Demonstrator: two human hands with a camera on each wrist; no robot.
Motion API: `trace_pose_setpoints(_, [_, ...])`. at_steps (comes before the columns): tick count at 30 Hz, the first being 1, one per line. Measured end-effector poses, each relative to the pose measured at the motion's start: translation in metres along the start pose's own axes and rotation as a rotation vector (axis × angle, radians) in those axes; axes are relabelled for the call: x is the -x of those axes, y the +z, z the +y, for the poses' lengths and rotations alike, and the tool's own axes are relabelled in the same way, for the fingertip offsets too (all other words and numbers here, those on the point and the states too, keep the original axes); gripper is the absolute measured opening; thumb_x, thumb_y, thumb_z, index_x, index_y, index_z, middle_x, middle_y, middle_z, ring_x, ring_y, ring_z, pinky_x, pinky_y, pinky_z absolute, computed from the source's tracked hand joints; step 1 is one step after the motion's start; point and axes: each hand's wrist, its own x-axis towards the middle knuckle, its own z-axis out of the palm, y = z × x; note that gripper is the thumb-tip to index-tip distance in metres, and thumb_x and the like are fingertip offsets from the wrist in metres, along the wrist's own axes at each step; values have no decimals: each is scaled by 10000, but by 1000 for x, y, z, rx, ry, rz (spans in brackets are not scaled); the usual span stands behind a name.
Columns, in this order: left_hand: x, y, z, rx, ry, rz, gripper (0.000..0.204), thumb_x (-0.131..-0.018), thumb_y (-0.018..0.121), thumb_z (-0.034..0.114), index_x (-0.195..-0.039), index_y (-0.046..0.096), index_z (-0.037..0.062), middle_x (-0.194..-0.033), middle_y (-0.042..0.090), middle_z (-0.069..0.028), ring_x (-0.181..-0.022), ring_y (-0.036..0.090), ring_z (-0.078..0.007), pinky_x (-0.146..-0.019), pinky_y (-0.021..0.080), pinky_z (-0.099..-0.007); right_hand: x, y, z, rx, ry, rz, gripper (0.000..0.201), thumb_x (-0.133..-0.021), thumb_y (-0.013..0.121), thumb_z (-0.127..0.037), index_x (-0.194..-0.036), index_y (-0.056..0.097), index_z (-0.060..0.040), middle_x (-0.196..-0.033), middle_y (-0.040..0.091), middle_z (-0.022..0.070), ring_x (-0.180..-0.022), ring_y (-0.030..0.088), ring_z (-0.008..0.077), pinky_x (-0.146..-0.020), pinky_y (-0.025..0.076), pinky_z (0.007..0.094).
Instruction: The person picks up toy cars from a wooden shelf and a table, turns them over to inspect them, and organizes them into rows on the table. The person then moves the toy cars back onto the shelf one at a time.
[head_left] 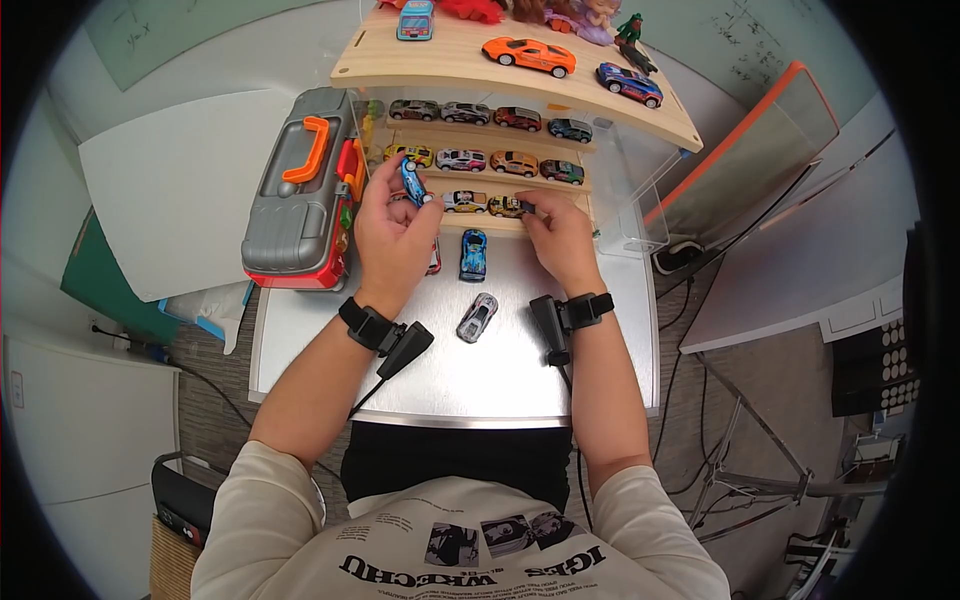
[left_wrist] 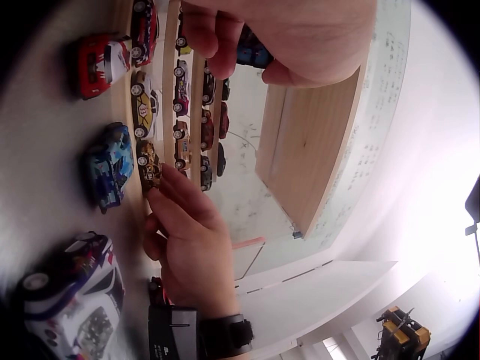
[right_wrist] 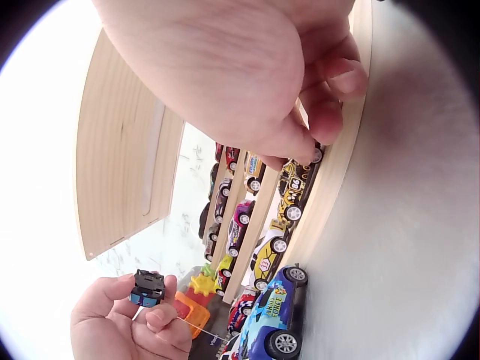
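The left hand (head_left: 393, 235) holds a blue toy car (head_left: 413, 184) between thumb and fingers, in front of the shelf's left part; its dark underside (right_wrist: 149, 283) shows in the right wrist view. The right hand (head_left: 562, 240) pinches the end of a black-and-yellow car (head_left: 506, 206) on the lowest shelf step, right of a white-and-yellow car (head_left: 465, 202). In the left wrist view the right hand's fingertips (left_wrist: 155, 182) touch that car's end. A blue camouflage car (head_left: 474, 255) and a grey car (head_left: 477, 317) lie on the metal table (head_left: 330, 350). A red-and-white car (left_wrist: 102, 65) is partly hidden by the left hand in the head view.
Upper steps hold rows of cars, among them an orange one (head_left: 514, 163). The wooden top board (head_left: 440, 70) carries an orange car (head_left: 529, 56), a blue car (head_left: 629, 85) and figures. A grey toolbox (head_left: 300, 220) stands left; a clear panel (head_left: 630, 200) stands right.
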Motion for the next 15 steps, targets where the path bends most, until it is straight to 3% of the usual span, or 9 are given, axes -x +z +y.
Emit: trace_pose_setpoints(15, [-1, -1, -1, -8, 14, -3, 654, -949, 664, -41, -1538, 378, -27, -1293, 598, -120, -970, 693, -127, -685, 551, -228, 1, -3, -2, 48, 5, -7, 319, -899, 677, 6, -1199, 761, -63, -1061, 746, 122, -778, 652, 203, -754, 548, 326])
